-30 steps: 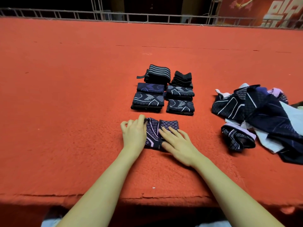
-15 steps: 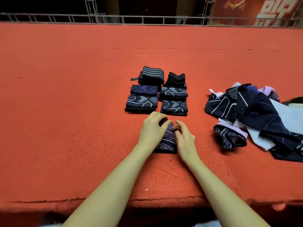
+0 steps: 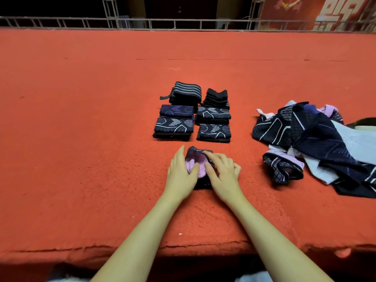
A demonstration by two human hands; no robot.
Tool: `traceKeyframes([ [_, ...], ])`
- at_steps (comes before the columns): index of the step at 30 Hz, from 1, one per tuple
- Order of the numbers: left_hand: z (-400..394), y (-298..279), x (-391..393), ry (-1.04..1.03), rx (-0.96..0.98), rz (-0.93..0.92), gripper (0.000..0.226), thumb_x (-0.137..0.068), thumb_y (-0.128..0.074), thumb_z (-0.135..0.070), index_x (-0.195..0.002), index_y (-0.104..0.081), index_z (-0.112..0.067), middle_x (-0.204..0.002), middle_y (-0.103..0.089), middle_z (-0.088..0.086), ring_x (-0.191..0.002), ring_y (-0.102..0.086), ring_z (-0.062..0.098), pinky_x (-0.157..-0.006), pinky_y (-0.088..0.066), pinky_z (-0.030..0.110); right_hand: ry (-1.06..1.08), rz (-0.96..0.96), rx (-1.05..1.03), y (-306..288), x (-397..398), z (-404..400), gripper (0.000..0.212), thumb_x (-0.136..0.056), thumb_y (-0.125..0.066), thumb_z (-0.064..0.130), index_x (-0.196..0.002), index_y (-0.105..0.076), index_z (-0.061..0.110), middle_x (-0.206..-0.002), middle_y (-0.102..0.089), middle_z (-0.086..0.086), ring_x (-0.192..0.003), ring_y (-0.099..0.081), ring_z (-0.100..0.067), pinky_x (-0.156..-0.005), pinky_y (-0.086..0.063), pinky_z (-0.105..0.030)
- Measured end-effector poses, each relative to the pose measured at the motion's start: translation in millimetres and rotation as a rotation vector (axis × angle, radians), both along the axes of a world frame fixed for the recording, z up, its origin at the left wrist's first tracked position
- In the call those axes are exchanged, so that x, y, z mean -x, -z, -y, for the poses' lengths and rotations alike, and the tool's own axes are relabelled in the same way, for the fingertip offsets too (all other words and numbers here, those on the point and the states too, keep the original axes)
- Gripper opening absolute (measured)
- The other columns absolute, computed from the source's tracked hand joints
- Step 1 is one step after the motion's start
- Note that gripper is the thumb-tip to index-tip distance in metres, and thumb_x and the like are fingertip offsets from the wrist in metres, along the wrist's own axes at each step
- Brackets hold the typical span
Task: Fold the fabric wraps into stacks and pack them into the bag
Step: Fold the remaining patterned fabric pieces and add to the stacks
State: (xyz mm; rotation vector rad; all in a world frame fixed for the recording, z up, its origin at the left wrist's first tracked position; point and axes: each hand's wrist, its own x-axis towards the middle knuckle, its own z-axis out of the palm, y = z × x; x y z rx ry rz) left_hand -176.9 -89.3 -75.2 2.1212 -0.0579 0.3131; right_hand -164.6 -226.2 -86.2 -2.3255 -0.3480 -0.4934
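Note:
A small dark patterned wrap (image 3: pixel 198 153) with a lilac inner side lies on the red felt table (image 3: pixel 81 159) in front of me. My left hand (image 3: pixel 180 176) holds its left edge, thumb on the lilac lining. My right hand (image 3: pixel 223 174) holds its right edge, with thumb and forefinger on the fabric and the other fingers curled. The hands hide most of the wrap. Just beyond it sit several folded stacks in two columns, from a striped stack (image 3: pixel 187 91) at the back to a navy stack (image 3: pixel 174 127) in front.
A loose heap of unfolded navy, white and lilac wraps (image 3: pixel 309 135) lies to the right, with one rumpled wrap (image 3: pixel 282 167) at its near left. A dark olive item (image 3: pixel 364 122) shows at the right edge. A metal railing (image 3: pixel 183 23) borders the far side.
The wrap was spread flat under both hands. It has since been folded in half to the right, and both hands now hold it bunched with the lilac lining showing.

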Motion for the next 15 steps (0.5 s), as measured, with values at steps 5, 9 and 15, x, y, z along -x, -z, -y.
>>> traceKeyframes([
  [5,-4.9,8.0,2.1,0.173,-0.212,-0.028,0.068,-0.088,-0.017,-0.046,-0.150,-0.022,-0.019,-0.154,-0.029,-0.004,-0.142,-0.021,0.010,-0.117,-0.008,0.031,0.075,0.012,-0.035,0.6,-1.2,0.2,0.043,-0.087,-0.038,0.035,-0.127,-0.054,0.038,-0.111,-0.047,0.019,-0.104,-0.036,-0.002,-0.084,-0.016,-0.021],
  [9,-7.5,3.5,1.6,0.261,-0.534,-0.046,0.066,-0.087,-0.009,-0.035,-0.151,-0.017,-0.025,-0.156,-0.019,-0.013,-0.145,-0.004,0.005,-0.117,0.007,0.031,0.062,0.029,-0.151,-4.0,0.5,3.1,0.041,-0.084,-0.028,0.051,-0.120,-0.048,0.048,-0.111,-0.041,0.034,-0.105,-0.030,0.008,-0.091,-0.009,-0.009],
  [15,-22.0,1.3,-6.0,0.294,-0.606,-0.104,0.057,-0.101,-0.028,-0.023,-0.153,-0.006,-0.026,-0.157,-0.017,-0.012,-0.144,-0.003,0.001,-0.117,0.011,0.035,-0.047,0.191,-0.097,-3.2,13.2,4.6,0.021,-0.084,-0.050,0.045,-0.093,-0.060,0.028,-0.095,-0.056,0.016,-0.090,-0.045,-0.005,-0.087,-0.021,-0.021],
])
